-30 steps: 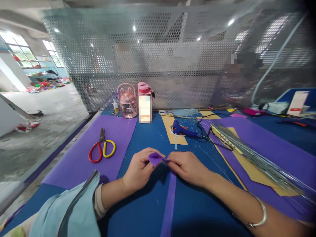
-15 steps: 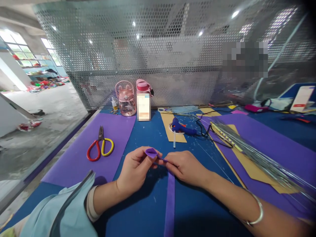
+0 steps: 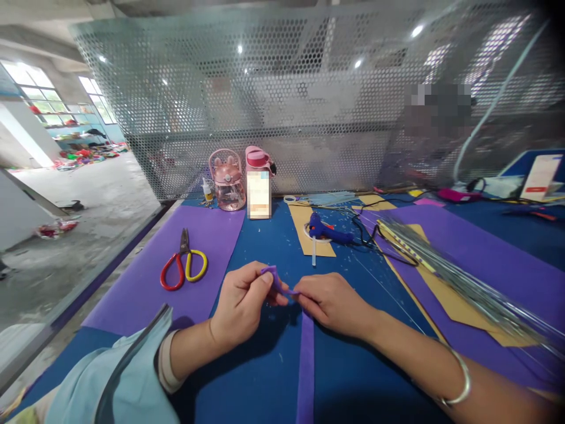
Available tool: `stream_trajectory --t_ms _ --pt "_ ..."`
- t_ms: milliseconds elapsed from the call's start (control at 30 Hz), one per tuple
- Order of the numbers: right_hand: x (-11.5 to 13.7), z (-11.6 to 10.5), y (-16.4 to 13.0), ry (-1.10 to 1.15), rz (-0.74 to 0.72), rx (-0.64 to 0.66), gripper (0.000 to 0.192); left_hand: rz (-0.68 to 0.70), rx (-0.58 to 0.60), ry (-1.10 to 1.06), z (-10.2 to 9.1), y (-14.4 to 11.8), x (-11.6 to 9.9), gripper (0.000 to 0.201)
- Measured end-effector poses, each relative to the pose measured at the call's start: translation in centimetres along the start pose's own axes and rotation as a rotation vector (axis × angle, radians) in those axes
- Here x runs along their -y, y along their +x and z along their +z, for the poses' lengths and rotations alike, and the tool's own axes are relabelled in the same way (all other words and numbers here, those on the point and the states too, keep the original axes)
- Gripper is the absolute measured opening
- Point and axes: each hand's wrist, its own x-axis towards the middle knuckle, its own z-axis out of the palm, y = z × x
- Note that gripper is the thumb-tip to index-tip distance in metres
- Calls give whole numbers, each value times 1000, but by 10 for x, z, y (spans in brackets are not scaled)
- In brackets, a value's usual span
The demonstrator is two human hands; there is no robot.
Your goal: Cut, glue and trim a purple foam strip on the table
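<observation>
My left hand (image 3: 245,303) pinches the rolled end of a purple foam strip (image 3: 305,359) between thumb and fingers. The small roll (image 3: 272,277) sits at my left fingertips. My right hand (image 3: 329,301) pinches the same strip just beside the roll, at its thumb tip. From there the flat strip runs toward me over the blue table (image 3: 265,383), between my forearms. A silver bangle (image 3: 461,380) circles my right wrist.
Red and yellow scissors (image 3: 183,269) lie on a purple foam sheet (image 3: 145,288) at left. A blue glue gun (image 3: 329,232) rests on tan card ahead. A bundle of thin wires (image 3: 450,277) crosses purple sheets at right. Two pink bottles (image 3: 242,184) stand before the perforated metal screen (image 3: 282,100).
The purple piece in my left fingers has gone from a flat flap to a tighter, narrower roll. Both hands stayed in about the same place.
</observation>
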Motion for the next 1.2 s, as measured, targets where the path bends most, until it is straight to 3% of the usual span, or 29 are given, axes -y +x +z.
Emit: stream_trajectory --t_ms 300,600,800,1033,1200 --pt "5 3 0 2 -20 -15 32 -66 -80 6 -4 13 -8 46" --pt "-1 2 0 28 19 -26 27 -27 -11 -3 -3 11 -12 35" --pt "-2 4 -1 83 18 -14 24 -102 90 -73 1 7 -7 28" --pt "-5 3 1 -9 -38 11 22 -200 88 -76 0 8 -7 33" --pt "-3 1 2 -24 -27 22 22 -178 67 -44 -2 8 -9 39"
